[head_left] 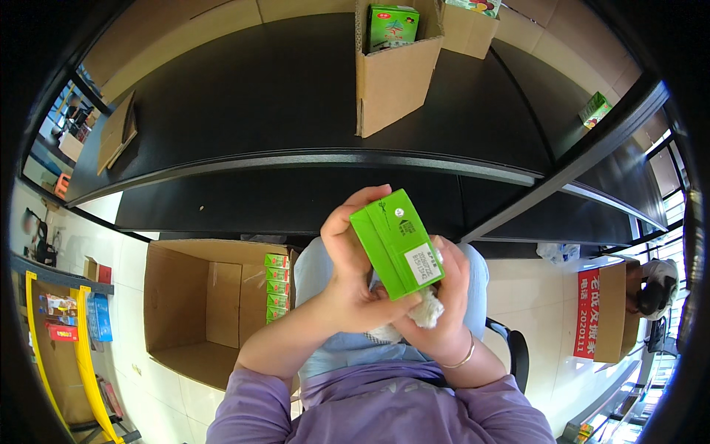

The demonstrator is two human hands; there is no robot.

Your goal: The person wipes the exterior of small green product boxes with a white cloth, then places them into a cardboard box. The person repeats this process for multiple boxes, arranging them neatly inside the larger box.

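Observation:
A green carton [397, 243] with a white label is held over my lap, in front of the black table [281, 96]. My left hand [347, 270] grips its left side, thumb on the top edge. My right hand [444, 296] supports it from below and the right, with a whitish cloth [427, 311] bunched in its fingers under the carton. A bracelet circles my right wrist.
An open cardboard box [396, 70] on the table holds a green carton [393, 27]; another box [470, 26] stands behind it. On the floor to my left is a large open box [200, 303] with several green cartons [276, 287] along its right wall. A flat cardboard piece [117, 133] lies at the table's left.

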